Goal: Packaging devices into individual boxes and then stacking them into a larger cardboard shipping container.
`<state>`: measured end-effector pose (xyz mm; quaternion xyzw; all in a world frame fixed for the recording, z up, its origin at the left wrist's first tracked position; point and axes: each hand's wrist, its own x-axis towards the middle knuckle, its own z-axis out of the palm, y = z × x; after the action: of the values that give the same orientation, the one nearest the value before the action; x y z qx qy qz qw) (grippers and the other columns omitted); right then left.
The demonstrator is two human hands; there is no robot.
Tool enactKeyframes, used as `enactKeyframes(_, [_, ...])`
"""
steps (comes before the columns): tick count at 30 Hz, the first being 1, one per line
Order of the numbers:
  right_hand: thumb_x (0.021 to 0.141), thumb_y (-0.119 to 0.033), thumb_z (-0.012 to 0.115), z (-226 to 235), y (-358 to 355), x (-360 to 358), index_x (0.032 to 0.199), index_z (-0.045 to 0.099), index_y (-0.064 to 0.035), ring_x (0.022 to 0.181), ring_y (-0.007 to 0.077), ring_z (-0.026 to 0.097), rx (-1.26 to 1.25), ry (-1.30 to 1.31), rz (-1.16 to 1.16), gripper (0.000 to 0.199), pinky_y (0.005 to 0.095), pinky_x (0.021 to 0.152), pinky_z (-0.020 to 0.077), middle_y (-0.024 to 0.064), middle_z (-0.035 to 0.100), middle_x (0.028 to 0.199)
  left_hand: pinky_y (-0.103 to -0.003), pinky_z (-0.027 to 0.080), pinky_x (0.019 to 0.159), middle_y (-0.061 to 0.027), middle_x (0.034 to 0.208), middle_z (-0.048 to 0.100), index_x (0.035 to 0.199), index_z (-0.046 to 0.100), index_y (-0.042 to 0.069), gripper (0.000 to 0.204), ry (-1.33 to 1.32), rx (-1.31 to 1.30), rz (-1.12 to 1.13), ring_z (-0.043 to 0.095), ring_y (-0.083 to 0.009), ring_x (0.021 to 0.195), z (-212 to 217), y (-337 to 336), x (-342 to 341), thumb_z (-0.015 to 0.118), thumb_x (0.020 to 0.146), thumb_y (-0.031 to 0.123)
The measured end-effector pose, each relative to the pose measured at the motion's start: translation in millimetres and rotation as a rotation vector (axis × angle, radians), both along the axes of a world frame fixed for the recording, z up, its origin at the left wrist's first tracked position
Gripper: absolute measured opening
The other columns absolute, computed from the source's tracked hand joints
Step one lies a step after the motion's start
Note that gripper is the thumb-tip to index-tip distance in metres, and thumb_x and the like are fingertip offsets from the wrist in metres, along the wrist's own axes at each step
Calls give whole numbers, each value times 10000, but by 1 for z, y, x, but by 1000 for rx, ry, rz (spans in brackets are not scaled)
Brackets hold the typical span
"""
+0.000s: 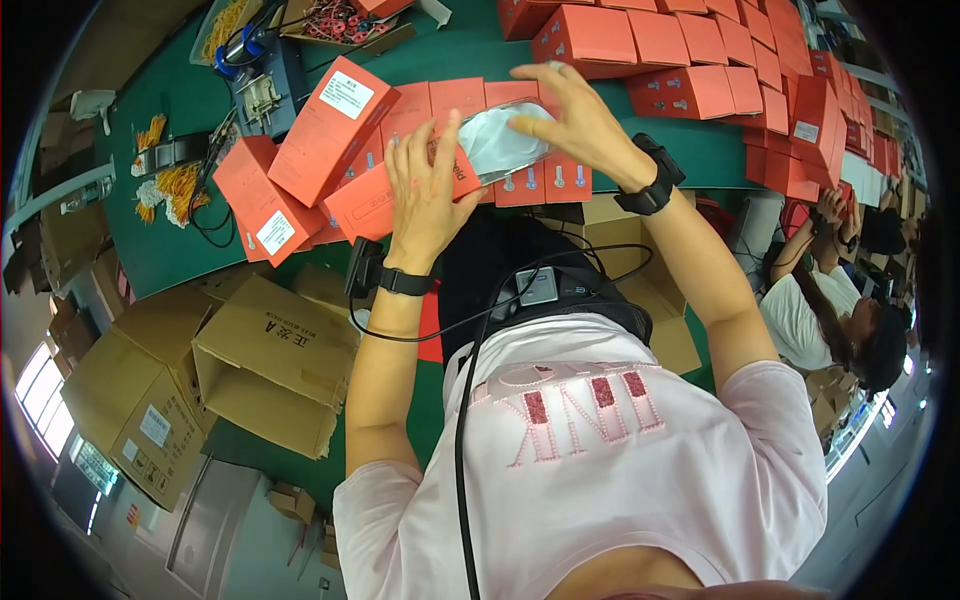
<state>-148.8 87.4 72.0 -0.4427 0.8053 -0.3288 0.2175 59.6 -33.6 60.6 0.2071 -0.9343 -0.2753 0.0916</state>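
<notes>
My left hand lies across a small red carton, fingers over its top and thumb along its near side. From the carton's right end reaches a clear plastic bag with something whitish inside. How far the bag goes into the carton I cannot tell. My right hand is over the bag's right side, fingers spread and thumb across the plastic. Beneath both hands stands a row of red cartons. Two more labelled red cartons, one upper and one lower, lean at the left.
Stacked red cartons fill the back right of the green table. At the left are a blue bench device and yellow cable bundles. Open cardboard boxes stand below the table edge. Another person works at the right.
</notes>
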Motion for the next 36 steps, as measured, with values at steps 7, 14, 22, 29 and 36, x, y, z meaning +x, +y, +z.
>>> enactKeyframes(7, [825,-452,806,-26,5,9,1232,611,105,859,206,677,170,-430,-245,717,312,756,550,187,700,982,-532,313,1117,-156,1384,461,1506,404,131,971,-146,-218,-129,437,-357,1277,6,1,-7,871,654,121])
enactKeyframes(14, [837,-382,764,111,37,29,1231,679,-31,1120,298,599,-330,19,-91,534,405,979,464,141,684,1180,-535,350,1061,-224,1322,503,1551,175,-56,1190,533,14,43,486,-418,1192,41,16,-31,894,619,121])
enactKeyframes(22, [807,-454,752,164,38,11,1270,657,-127,1368,342,449,-110,678,409,574,638,1179,205,52,625,1299,-480,375,1049,-224,1354,450,1586,56,-18,1358,680,320,155,463,-367,1226,31,32,-52,948,585,202])
enactKeyframes(29, [728,-251,836,128,36,30,1279,625,-145,1373,354,444,-223,635,403,599,650,1167,237,100,570,1353,-460,436,976,-211,1311,432,1509,345,7,1120,598,154,136,458,-381,1194,39,33,-35,929,576,212])
enactKeyframes(36, [708,-168,888,79,27,47,1576,213,-34,1289,359,509,-311,-37,-39,1108,461,1082,424,219,484,1447,-475,428,1026,-217,1355,424,1145,654,32,532,567,168,173,455,-392,1264,33,48,-21,853,673,175])
